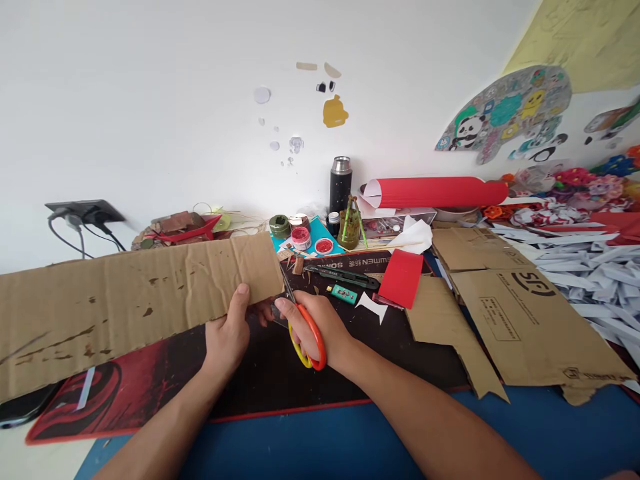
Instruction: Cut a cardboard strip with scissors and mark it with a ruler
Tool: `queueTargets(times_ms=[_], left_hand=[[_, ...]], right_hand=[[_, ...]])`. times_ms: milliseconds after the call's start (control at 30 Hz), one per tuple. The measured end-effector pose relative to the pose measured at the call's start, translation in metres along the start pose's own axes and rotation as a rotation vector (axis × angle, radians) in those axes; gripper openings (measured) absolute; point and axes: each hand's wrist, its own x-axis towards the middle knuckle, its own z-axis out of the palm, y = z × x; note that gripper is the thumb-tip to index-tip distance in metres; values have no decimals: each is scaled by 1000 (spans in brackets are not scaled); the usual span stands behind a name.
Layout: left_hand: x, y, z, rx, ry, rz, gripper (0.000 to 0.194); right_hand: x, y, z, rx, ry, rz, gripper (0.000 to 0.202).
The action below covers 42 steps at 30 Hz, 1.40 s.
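A long strip of brown cardboard reaches from the left edge to the middle of the view, raised above the dark mat. My left hand grips its lower edge near the right end, thumb on the front face and the other fingers partly hidden behind. In my right hand are scissors with red and yellow handles. Their blades point up and away, beside the strip's right end; whether they touch it is hard to tell.
The dark mat holds a black cutter, a green piece and red card. Cardboard sheets lie at right. Behind stand a black flask, paint jars and a red roll. White paper strips pile up far right.
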Motion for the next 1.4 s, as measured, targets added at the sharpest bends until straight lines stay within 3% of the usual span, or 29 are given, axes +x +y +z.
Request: queueTargets(times_ms=[467,900,1400], left_hand=[[8,1,-3,-134,111,-12,39],[2,15,3,-233,-94,-215,47],[4,14,5,-247,-66,-198,46]], right_hand=[[7,-9,-9,254,90,77,56],[10,-9,-11,362,-21,59,63],[13,-2,-7,343,-153,92,66]])
